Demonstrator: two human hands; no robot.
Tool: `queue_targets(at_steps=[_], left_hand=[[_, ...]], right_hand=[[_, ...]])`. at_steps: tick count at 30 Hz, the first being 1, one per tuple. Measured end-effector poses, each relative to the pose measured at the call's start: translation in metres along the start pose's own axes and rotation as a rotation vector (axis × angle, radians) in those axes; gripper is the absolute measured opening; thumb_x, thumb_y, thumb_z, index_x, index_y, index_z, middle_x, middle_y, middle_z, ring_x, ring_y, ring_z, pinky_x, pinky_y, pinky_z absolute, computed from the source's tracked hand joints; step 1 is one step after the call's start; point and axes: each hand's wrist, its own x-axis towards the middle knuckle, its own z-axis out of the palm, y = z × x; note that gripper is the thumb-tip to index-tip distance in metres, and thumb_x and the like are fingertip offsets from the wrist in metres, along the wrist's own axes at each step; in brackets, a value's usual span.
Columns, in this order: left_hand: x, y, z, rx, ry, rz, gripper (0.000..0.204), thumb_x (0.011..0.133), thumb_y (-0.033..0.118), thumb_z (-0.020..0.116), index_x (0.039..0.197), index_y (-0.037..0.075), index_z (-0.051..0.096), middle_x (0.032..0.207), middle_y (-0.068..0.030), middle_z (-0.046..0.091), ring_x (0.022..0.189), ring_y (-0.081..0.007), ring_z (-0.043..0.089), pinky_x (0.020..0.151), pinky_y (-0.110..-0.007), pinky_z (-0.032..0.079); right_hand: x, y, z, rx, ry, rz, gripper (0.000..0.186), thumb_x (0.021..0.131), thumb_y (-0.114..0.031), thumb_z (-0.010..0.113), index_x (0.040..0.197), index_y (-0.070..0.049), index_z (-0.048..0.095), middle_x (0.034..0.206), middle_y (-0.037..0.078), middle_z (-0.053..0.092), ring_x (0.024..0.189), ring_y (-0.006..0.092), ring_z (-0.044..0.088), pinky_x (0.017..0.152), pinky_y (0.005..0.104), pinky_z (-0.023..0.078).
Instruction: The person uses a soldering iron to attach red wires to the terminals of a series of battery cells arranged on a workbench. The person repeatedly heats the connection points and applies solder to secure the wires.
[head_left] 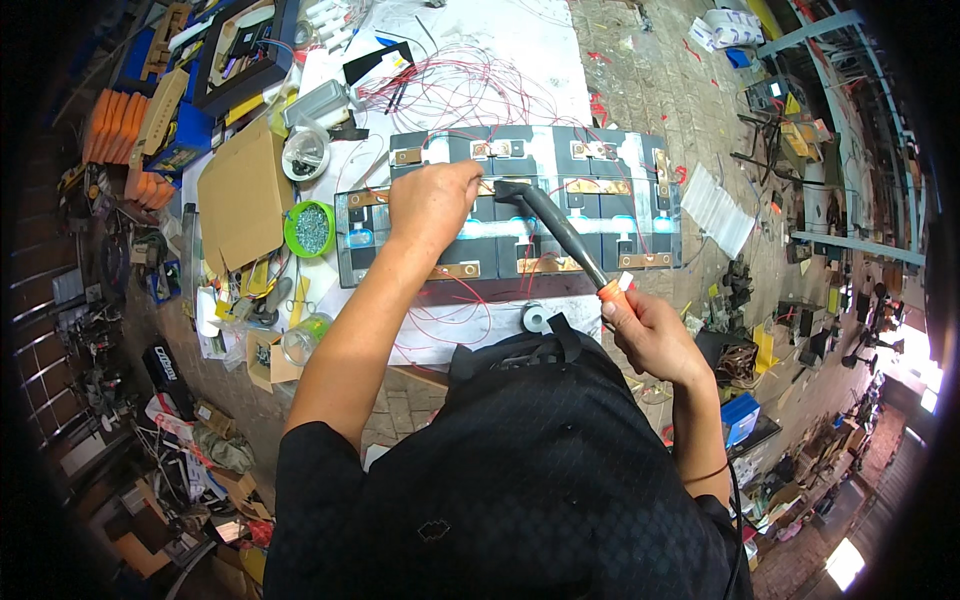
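Observation:
A long block of dark battery cells (485,250) lies across the worktable, with copper connecting bars (600,187) and thin red wires on it. My right hand (655,335) is closed round the orange handle of a large soldering iron (560,228). Its dark shaft slants up to the left, and the blunt head rests at a copper bar in the block's middle row. My left hand (432,200) is over the left part of the block, its fingers pinched together just left of the iron's head. What they hold is too small to make out.
Tangled red wires (450,85) spread behind the block. To the left are a green bowl of small metal parts (311,229), a cardboard sheet (243,197) and a clear plastic tub (305,152). A grey roll (536,317) sits at the near edge. Clutter covers the floor at right.

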Motion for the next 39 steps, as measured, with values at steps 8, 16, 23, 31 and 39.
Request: queue_targets(at_steps=[8, 16, 23, 31, 39], left_hand=[[0.0008, 0.0011, 0.001, 0.006, 0.007, -0.016, 0.012, 0.093, 0.028, 0.071, 0.1, 0.022, 0.079, 0.081, -0.0105, 0.076, 0.075, -0.0323, 0.074, 0.064, -0.046, 0.056], [0.0015, -0.0024, 0.0024, 0.014, -0.015, 0.012, 0.011, 0.093, 0.025, 0.071, 0.101, 0.021, 0.078, 0.083, -0.0086, 0.076, 0.078, -0.0326, 0.074, 0.066, -0.046, 0.056], [0.0036, -0.0051, 0.0001, 0.058, -0.053, 0.036, 0.011, 0.093, 0.022, 0.07, 0.102, 0.021, 0.077, 0.085, -0.0076, 0.076, 0.079, -0.0325, 0.074, 0.066, -0.047, 0.056], [0.0049, -0.0067, 0.0001, 0.043, -0.057, 0.045, 0.012, 0.093, 0.022, 0.07, 0.102, 0.021, 0.077, 0.086, -0.0077, 0.076, 0.08, -0.0323, 0.074, 0.067, -0.047, 0.057], [0.0046, -0.0042, -0.004, 0.003, -0.059, 0.031, 0.012, 0.094, 0.023, 0.069, 0.103, 0.021, 0.077, 0.087, -0.0086, 0.077, 0.081, -0.033, 0.074, 0.068, -0.046, 0.057]], right_hand=[[0.0001, 0.0007, 0.0005, 0.002, -0.008, -0.019, 0.047, 0.107, -0.044, 0.062, 0.089, -0.001, 0.062, 0.065, -0.005, 0.05, 0.059, 0.0078, 0.045, 0.053, 0.0315, 0.037], [-0.0009, -0.001, 0.0003, 0.039, -0.026, 0.019, 0.045, 0.107, -0.043, 0.062, 0.09, -0.001, 0.062, 0.066, -0.006, 0.049, 0.058, 0.0061, 0.044, 0.051, 0.0296, 0.035], [-0.0006, -0.0013, 0.0004, 0.045, -0.025, 0.007, 0.044, 0.107, -0.043, 0.062, 0.089, -0.002, 0.062, 0.066, -0.006, 0.048, 0.058, 0.0057, 0.044, 0.05, 0.0294, 0.035], [-0.0005, -0.0001, 0.0011, 0.058, -0.022, 0.004, 0.045, 0.107, -0.043, 0.061, 0.088, -0.003, 0.061, 0.066, -0.007, 0.047, 0.059, 0.0057, 0.043, 0.051, 0.0294, 0.035], [0.0008, 0.005, 0.0026, 0.025, -0.004, -0.001, 0.047, 0.107, -0.045, 0.06, 0.088, -0.002, 0.062, 0.067, -0.006, 0.048, 0.061, 0.0067, 0.044, 0.053, 0.0305, 0.036]])
